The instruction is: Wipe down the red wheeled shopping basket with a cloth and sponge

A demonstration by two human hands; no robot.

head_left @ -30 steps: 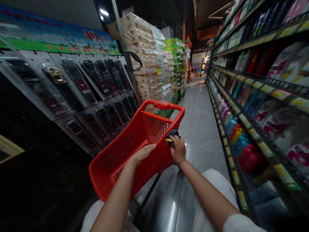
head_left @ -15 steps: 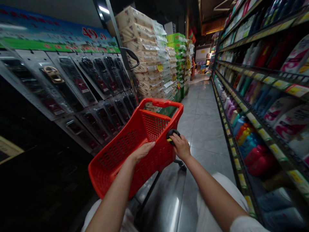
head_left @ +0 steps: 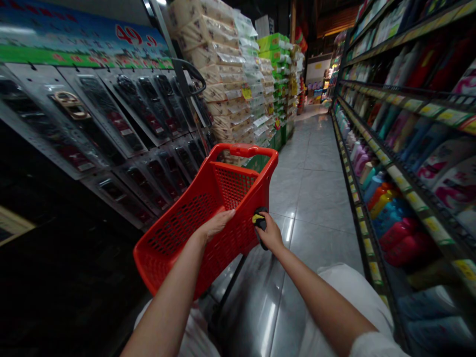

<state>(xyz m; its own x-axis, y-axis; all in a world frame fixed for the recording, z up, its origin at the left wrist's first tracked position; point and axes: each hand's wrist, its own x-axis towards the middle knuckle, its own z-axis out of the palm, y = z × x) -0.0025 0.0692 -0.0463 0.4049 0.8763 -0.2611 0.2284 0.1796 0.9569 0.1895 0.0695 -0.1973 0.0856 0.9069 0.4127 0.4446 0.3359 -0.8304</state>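
A red plastic shopping basket (head_left: 193,218) is tilted in front of me in a shop aisle. My left hand (head_left: 215,225) lies on the basket's near rim with its fingers curled over the edge. My right hand (head_left: 269,234) is closed around a small black object with a yellow part (head_left: 259,220), held against the basket's right side wall. A black frame or pole (head_left: 226,292) shows under the basket.
Left is a wall of hanging packaged items (head_left: 122,124), then stacked tissue packs (head_left: 226,74) and green boxes (head_left: 277,44). Right are shelves of bottles and refill pouches (head_left: 401,148). The grey tiled aisle floor (head_left: 312,168) runs ahead between them.
My right hand with the black object has dropped from the basket's top rim to its side wall. The view has moved forward and tilted down a little; my left hand stays on the rim.
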